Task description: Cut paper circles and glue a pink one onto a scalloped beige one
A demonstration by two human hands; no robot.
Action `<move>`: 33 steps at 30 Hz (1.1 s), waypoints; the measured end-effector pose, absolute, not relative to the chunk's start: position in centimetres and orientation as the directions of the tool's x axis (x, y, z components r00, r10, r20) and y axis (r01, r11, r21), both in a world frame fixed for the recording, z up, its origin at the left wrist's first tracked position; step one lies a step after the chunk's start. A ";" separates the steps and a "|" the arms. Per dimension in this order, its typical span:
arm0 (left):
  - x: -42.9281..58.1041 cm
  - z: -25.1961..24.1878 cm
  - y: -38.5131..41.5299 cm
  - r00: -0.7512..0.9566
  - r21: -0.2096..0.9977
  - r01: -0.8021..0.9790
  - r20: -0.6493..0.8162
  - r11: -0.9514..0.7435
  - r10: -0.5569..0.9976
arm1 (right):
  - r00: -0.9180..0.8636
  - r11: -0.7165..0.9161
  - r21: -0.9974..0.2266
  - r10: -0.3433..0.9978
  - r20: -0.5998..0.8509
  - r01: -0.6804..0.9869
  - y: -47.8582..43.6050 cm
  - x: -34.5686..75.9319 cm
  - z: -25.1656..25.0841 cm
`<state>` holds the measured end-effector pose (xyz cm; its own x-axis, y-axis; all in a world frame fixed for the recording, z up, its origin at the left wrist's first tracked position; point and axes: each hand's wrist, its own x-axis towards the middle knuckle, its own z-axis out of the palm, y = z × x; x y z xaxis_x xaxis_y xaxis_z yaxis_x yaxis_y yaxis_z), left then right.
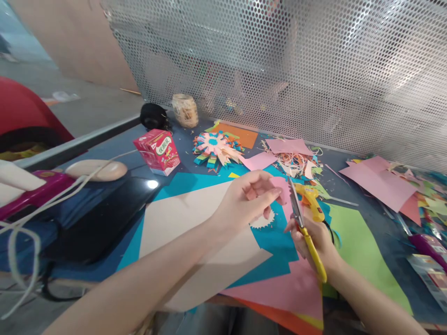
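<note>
Between the thumb and fingers of my left hand (249, 197) is a small pink paper piece (282, 187). My right hand (316, 239) grips yellow-handled scissors (307, 242), their blades pointing up along the right edge of the pink paper. Under my left hand lies a cream paper disc (263, 220) with a notched edge, on blue paper (279, 237). A large cream sheet (188, 223) spreads beneath my left forearm. Just behind my right hand rests a yellow glue gun (310, 197). Farther back is a layered paper flower (214, 144) with fringed petals.
A red drink carton (157, 151), a twine-wrapped jar (185, 110) and a black round object (153, 116) stand at back left. A black tablet-like slab (101, 218) and white cable (21, 228) lie left. Paper scraps (293, 163) heap before the perforated metal panel (279, 70). Green paper (363, 251) lies right.
</note>
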<state>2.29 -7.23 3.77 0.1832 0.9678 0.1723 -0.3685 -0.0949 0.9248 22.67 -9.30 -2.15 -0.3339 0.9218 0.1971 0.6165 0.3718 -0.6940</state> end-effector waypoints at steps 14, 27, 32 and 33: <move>1.5 3.4 -6.9 -0.026 0.906 -0.279 0.324 -0.318 0.946 | -0.448 0.467 -0.692 0.865 0.228 0.550 -8.8 22.6 -1.0; 1.5 3.9 -7.8 -0.094 0.832 0.009 0.553 -0.555 0.828 | -0.451 0.459 -0.660 0.870 0.199 0.595 -9.0 22.8 -0.9; 1.4 3.4 -7.6 -0.124 0.816 0.038 0.577 -0.577 0.808 | -0.437 0.466 -0.662 0.871 0.225 0.587 -9.2 22.9 -0.9; 1.4 3.4 -7.5 -0.122 0.811 0.040 0.584 -0.584 0.802 | -0.431 0.461 -0.669 0.874 0.227 0.583 -9.2 22.9 -0.9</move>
